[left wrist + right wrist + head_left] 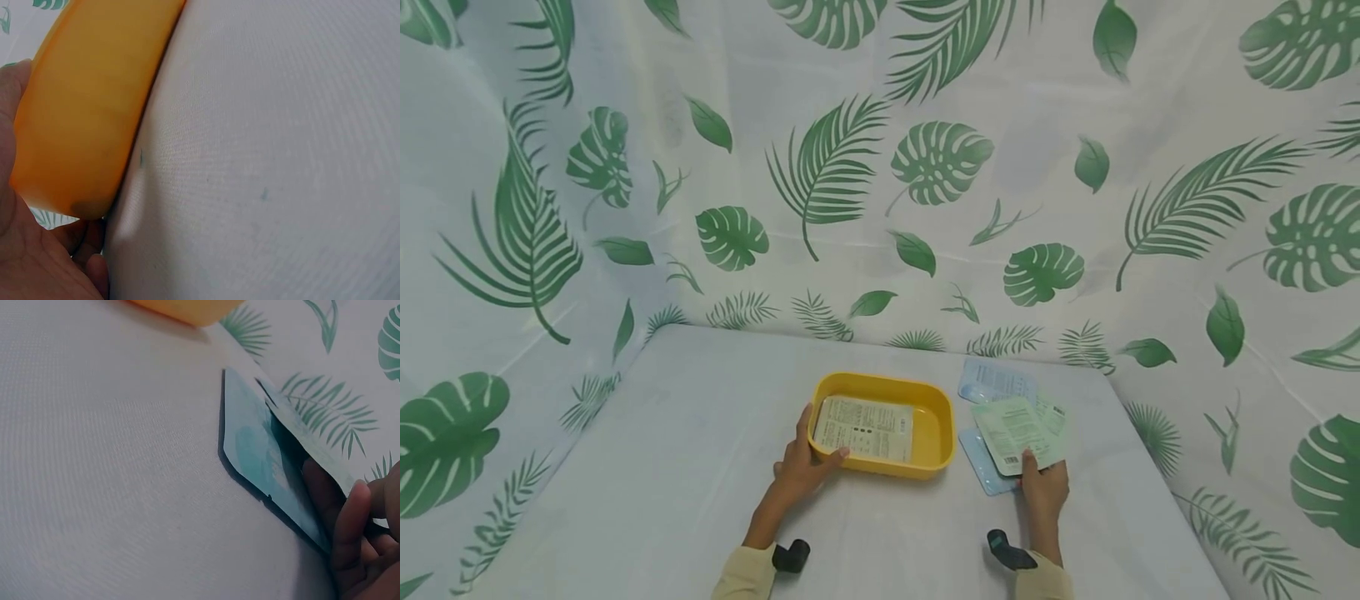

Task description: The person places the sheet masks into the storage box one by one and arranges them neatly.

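Fingers (351,522) round pale green packet (1011,432)

white tabletop (662,483) spreading below, small greenish specks (264,194) dotting it, white leaf-print sheeting (955,242) hanging behind and along both sides, green monstera leaves (942,162), palm fronds (831,171) repeating across
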Motion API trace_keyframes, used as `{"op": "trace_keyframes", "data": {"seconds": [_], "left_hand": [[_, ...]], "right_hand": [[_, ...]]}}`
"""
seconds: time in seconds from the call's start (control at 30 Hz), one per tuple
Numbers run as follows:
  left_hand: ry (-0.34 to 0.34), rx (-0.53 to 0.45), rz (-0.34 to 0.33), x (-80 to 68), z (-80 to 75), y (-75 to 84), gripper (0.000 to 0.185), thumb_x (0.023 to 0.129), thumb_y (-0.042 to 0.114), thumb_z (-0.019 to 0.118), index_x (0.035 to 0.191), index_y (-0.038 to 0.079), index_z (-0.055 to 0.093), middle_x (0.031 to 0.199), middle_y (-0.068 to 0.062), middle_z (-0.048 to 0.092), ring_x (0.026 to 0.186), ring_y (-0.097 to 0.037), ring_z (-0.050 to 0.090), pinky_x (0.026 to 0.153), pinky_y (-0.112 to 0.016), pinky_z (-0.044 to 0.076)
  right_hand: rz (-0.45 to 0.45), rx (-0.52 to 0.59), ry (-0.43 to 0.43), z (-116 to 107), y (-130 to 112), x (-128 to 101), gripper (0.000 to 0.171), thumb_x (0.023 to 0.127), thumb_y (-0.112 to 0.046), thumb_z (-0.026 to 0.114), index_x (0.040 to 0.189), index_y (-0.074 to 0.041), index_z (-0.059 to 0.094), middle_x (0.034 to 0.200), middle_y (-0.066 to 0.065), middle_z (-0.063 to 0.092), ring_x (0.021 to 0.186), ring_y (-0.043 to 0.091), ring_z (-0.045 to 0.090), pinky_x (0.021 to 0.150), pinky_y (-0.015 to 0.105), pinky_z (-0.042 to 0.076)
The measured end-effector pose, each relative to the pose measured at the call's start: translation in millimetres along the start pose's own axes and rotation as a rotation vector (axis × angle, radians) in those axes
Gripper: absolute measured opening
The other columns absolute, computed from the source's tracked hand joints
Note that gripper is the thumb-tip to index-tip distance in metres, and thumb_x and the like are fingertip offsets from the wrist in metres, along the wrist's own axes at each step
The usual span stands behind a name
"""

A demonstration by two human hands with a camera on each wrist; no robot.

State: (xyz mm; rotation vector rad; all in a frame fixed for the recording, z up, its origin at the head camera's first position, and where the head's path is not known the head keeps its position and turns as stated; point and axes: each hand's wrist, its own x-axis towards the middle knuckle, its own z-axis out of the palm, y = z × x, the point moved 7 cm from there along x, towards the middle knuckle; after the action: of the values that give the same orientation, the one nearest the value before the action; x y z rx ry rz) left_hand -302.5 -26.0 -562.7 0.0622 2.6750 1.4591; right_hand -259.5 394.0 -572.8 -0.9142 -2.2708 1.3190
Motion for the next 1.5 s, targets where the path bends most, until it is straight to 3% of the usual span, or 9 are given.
{"op": "trace_keyframes", "data": {"seconds": [0.13, 0.4, 0.6, 0.77, 0.87, 1.0, 1.1, 1.23, 1.5], "left_hand": [[-0.003, -0.001, -0.008, 1.3, -0.8, 0.2, 0.103, 0.084, 0.058, 0.067, 0.157, 0.024, 0.004, 0.155, -0.021, 0.034, 0.135, -0.044, 0.04, 0.092, -0.064, 0.026], [-0.012, 0.008, -0.022, 4.3, -1.7, -1.4, 0.103, 0.084, 0.057, 0.067, 0.157, 0.024, 0.004, 0.156, -0.02, 0.034, 0.135, -0.044, 0.039, 0.092, -0.064, 0.026], [-0.012, 0.013, -0.016, 5.2, -2.5, -1.4, 0.104, 0.083, 0.057, 0.068, 0.157, 0.023, 0.004, 0.155, -0.021, 0.035, 0.134, -0.043, 0.042, 0.092, -0.064, 0.027], [-0.012, 0.005, -0.018, 3.9, -2.9, -2.0, 0.104, 0.084, 0.057, 0.067, 0.157, 0.023, 0.004, 0.155, -0.021, 0.034, 0.135, -0.044, 0.04, 0.092, -0.065, 0.026], [-0.014, 0.006, -0.016, 4.3, -1.8, -3.1, 0.103, 0.084, 0.058, 0.067, 0.158, 0.023, 0.004, 0.156, -0.02, 0.033, 0.136, -0.043, 0.04, 0.092, -0.065, 0.026], [-0.015, 0.009, -0.002, 4.6, -0.8, -3.0, 0.103, 0.084, 0.058, 0.067, 0.157, 0.023, 0.004, 0.156, -0.02, 0.035, 0.135, -0.042, 0.042, 0.092, -0.065, 0.027], [-0.012, 0.008, 0.006, 4.2, -0.9, -2.7, 0.103, 0.084, 0.057, 0.067, 0.157, 0.023, 0.004, 0.155, -0.02, 0.036, 0.134, -0.043, 0.042, 0.091, -0.066, 0.027], [-0.009, 0.014, 0.008, 3.6, -1.0, -2.5, 0.102, 0.084, 0.056, 0.067, 0.157, 0.024, 0.004, 0.154, -0.022, 0.037, 0.133, -0.044, 0.043, 0.09, -0.066, 0.028], [-0.004, 0.002, 0.007, 3.1, -0.4, -1.2, 0.102, 0.084, 0.057, 0.067, 0.157, 0.024, 0.004, 0.153, -0.022, 0.037, 0.133, -0.044, 0.042, 0.088, -0.062, 0.027]], "right_hand": [[-0.018, 0.038, 0.011, 1.4, 0.6, 1.6, 0.048, 0.102, -0.017, 0.047, 0.145, 0.002, 0.037, 0.139, 0.028, 0.048, 0.128, 0.045, 0.045, 0.107, 0.055, 0.034], [-0.021, 0.156, 0.032, 0.8, 3.3, -3.1, 0.047, 0.103, -0.017, 0.044, 0.147, -0.002, 0.035, 0.142, 0.023, 0.048, 0.131, 0.041, 0.047, 0.106, 0.051, 0.037], [-0.026, 0.296, 0.063, -0.3, -2.8, -8.7, 0.047, 0.104, -0.02, 0.045, 0.148, -0.006, 0.036, 0.146, 0.017, 0.048, 0.132, 0.034, 0.049, 0.103, 0.031, 0.043], [-0.106, 0.372, 0.077, 3.6, -29.6, -15.2, 0.043, 0.101, -0.014, 0.048, 0.144, -0.008, 0.044, 0.14, 0.014, 0.055, 0.11, 0.006, 0.061, 0.081, 0.007, 0.046], [-0.157, 0.411, 0.062, 8.4, -52.1, -22.4, 0.041, 0.1, -0.01, 0.048, 0.141, -0.008, 0.047, 0.134, 0.014, 0.058, 0.095, -0.007, 0.059, 0.074, 0.005, 0.046], [-0.21, 0.431, -0.025, 22.5, -80.5, -34.1, 0.037, 0.1, -0.01, 0.048, 0.137, -0.003, 0.05, 0.128, 0.017, 0.06, 0.087, -0.008, 0.061, 0.07, 0.009, 0.049], [-0.248, 0.378, -0.134, 41.3, -98.2, -42.4, 0.035, 0.1, -0.012, 0.049, 0.133, 0.0, 0.052, 0.12, 0.02, 0.062, 0.082, -0.006, 0.06, 0.068, 0.011, 0.049], [-0.312, 0.199, -0.284, 71.9, -118.3, -55.0, 0.034, 0.1, -0.016, 0.052, 0.131, -0.002, 0.055, 0.112, 0.019, 0.066, 0.081, 0.004, 0.061, 0.069, 0.017, 0.05], [-0.374, -0.025, -0.47, 120.4, -145.6, -81.1, 0.039, 0.098, -0.018, 0.057, 0.134, -0.005, 0.05, 0.109, 0.013, 0.067, 0.088, 0.02, 0.065, 0.077, 0.035, 0.054]]}}
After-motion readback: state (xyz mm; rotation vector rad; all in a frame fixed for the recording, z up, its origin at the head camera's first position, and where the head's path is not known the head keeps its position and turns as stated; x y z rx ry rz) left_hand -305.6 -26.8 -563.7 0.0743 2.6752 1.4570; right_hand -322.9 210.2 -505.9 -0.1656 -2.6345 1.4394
